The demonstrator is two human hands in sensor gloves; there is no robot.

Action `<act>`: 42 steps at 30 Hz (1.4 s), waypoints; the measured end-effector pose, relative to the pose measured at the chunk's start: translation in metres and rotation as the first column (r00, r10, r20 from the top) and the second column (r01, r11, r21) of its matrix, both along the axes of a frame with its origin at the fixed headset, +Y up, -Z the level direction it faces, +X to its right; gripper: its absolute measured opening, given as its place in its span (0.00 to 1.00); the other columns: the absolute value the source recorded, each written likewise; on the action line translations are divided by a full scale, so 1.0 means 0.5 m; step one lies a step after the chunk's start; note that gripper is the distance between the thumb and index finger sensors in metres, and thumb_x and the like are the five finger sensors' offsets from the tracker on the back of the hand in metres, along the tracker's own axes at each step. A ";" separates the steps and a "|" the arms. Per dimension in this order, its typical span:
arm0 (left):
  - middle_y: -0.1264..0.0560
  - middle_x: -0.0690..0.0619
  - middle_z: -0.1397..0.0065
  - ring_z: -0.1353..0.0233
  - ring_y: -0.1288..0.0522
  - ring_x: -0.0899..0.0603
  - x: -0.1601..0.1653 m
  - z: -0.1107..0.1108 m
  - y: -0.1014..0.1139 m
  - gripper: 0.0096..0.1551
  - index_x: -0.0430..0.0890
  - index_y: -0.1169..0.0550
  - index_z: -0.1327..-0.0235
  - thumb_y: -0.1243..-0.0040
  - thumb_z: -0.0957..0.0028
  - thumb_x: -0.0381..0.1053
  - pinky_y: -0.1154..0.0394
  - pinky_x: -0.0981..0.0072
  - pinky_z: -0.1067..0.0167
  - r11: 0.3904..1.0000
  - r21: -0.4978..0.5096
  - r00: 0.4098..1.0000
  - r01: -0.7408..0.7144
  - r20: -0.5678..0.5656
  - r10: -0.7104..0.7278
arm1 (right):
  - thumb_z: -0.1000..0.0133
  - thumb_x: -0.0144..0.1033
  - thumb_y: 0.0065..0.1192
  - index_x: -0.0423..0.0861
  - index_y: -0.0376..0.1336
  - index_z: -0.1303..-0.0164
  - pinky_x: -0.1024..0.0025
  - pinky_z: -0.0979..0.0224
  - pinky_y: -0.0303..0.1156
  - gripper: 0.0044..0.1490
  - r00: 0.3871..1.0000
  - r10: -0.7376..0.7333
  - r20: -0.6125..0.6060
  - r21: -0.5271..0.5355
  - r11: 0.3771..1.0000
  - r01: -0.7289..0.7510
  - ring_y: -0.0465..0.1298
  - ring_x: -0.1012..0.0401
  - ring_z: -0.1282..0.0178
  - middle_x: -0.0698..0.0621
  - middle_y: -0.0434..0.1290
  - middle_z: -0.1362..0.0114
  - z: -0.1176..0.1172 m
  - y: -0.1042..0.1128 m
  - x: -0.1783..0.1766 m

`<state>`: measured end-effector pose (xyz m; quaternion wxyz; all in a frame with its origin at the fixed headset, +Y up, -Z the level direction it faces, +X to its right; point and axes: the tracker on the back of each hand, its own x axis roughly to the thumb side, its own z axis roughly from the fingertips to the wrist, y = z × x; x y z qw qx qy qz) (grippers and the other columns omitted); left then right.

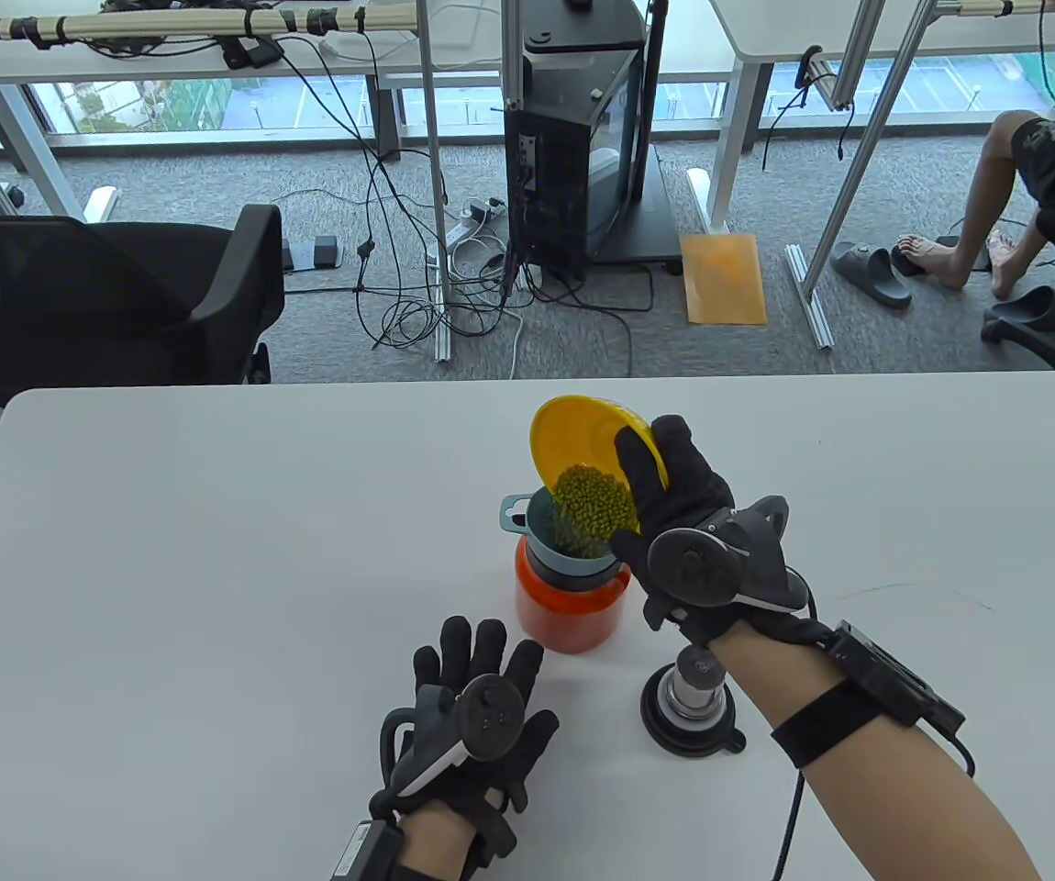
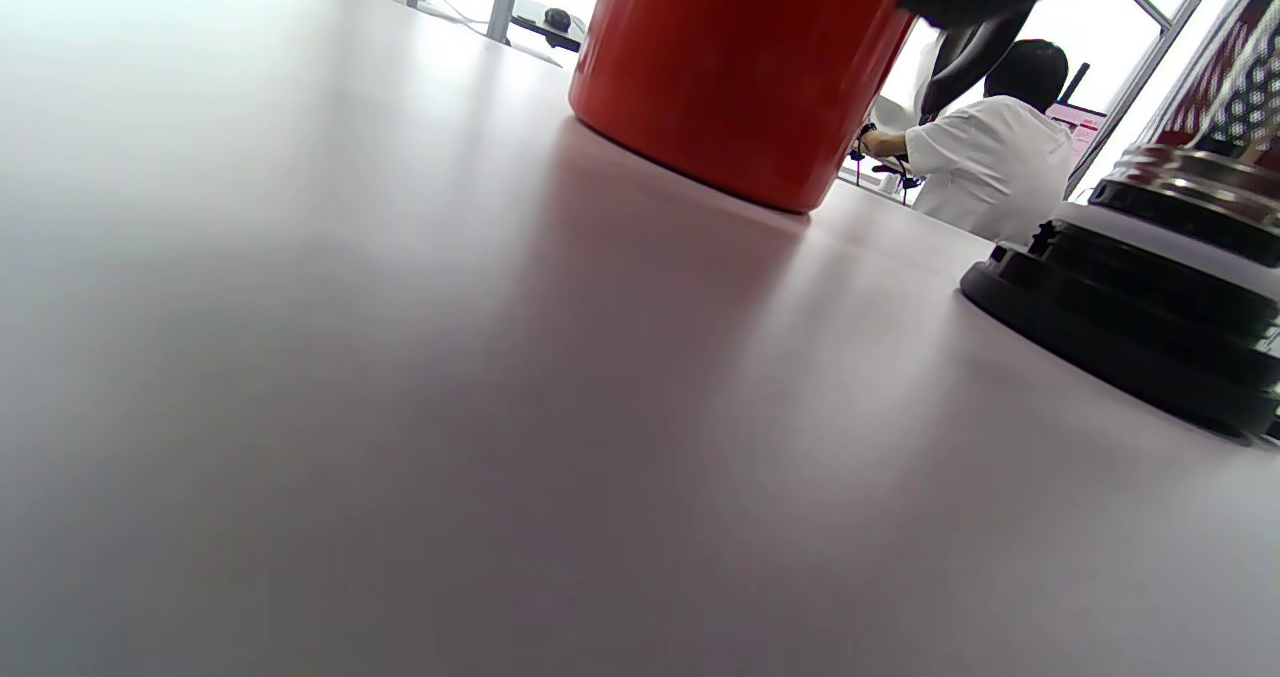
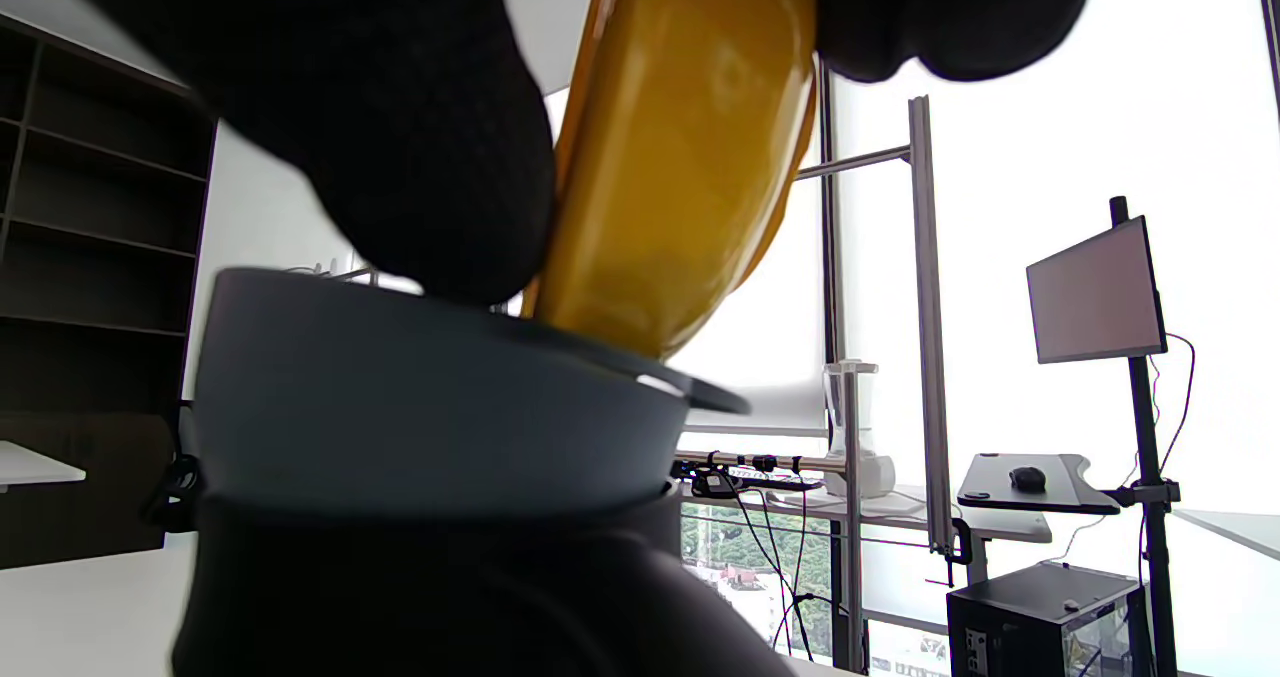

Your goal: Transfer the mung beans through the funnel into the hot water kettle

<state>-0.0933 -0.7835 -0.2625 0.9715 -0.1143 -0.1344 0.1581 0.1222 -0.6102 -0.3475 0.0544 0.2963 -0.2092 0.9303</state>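
An orange kettle (image 1: 570, 613) stands on the white table (image 1: 216, 569) with a grey-blue funnel (image 1: 537, 537) in its mouth. My right hand (image 1: 674, 514) grips a yellow bowl (image 1: 583, 440) and holds it steeply tilted over the funnel. Green mung beans (image 1: 590, 514) slide from the bowl into the funnel. In the right wrist view the bowl (image 3: 690, 147) is between my fingers (image 3: 400, 127), just above the funnel's rim (image 3: 430, 397). My left hand (image 1: 477, 707) rests flat on the table in front of the kettle, holding nothing. The left wrist view shows the kettle's base (image 2: 735, 67).
The kettle's black and steel lid (image 1: 693, 707) stands on the table right of my left hand, under my right wrist; it also shows in the left wrist view (image 2: 1160, 287). A black office chair (image 1: 105, 294) stands beyond the table's far left edge.
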 end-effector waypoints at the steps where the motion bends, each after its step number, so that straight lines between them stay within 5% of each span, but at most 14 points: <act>1: 0.65 0.51 0.16 0.22 0.76 0.34 0.000 0.000 0.000 0.48 0.58 0.52 0.19 0.51 0.50 0.69 0.71 0.30 0.30 1.000 0.001 1.000 0.000 0.000 0.000 | 0.54 0.35 0.83 0.34 0.32 0.20 0.34 0.31 0.58 0.73 0.999 0.032 -0.009 0.032 0.999 -0.031 0.53 0.28 0.27 0.25 0.26 0.27 0.004 0.001 -0.004; 8: 0.65 0.51 0.16 0.22 0.76 0.34 -0.001 0.000 0.001 0.48 0.58 0.52 0.19 0.52 0.50 0.69 0.71 0.30 0.30 1.000 0.002 1.000 -0.002 0.000 0.002 | 0.53 0.33 0.81 0.36 0.32 0.20 0.34 0.28 0.56 0.71 0.997 0.078 -0.022 0.113 0.991 -0.075 0.51 0.30 0.23 0.26 0.25 0.26 0.018 0.006 -0.017; 13: 0.65 0.51 0.16 0.22 0.77 0.34 -0.001 0.000 0.001 0.48 0.58 0.52 0.19 0.51 0.50 0.69 0.71 0.30 0.30 1.000 0.000 1.000 -0.008 0.001 0.008 | 0.51 0.38 0.78 0.34 0.32 0.21 0.36 0.28 0.59 0.69 0.992 -0.116 0.051 0.003 0.993 0.116 0.53 0.31 0.23 0.25 0.27 0.26 -0.002 0.019 0.018; 19: 0.66 0.51 0.16 0.22 0.77 0.34 -0.002 0.001 0.001 0.48 0.58 0.52 0.19 0.52 0.50 0.69 0.71 0.30 0.30 1.000 -0.002 1.000 -0.013 0.002 0.013 | 0.49 0.42 0.75 0.31 0.35 0.21 0.36 0.29 0.60 0.65 0.875 -0.413 0.252 -0.142 0.879 0.456 0.57 0.32 0.24 0.22 0.33 0.27 -0.047 0.012 0.121; 29: 0.65 0.50 0.16 0.22 0.76 0.34 -0.002 0.002 0.001 0.48 0.58 0.52 0.19 0.52 0.50 0.69 0.71 0.30 0.30 1.000 -0.009 1.000 -0.015 0.004 0.015 | 0.47 0.42 0.72 0.28 0.39 0.22 0.35 0.31 0.61 0.60 0.704 -0.502 0.502 -0.287 0.671 0.683 0.60 0.31 0.27 0.20 0.38 0.27 -0.066 -0.108 0.262; 42: 0.65 0.50 0.16 0.22 0.76 0.34 -0.003 0.002 0.002 0.48 0.58 0.52 0.19 0.52 0.50 0.69 0.71 0.30 0.30 1.000 -0.014 1.000 -0.014 0.002 0.014 | 0.47 0.41 0.71 0.28 0.43 0.23 0.36 0.32 0.62 0.57 0.730 -0.321 0.603 -0.469 0.598 0.650 0.62 0.31 0.29 0.19 0.42 0.27 -0.054 -0.265 0.297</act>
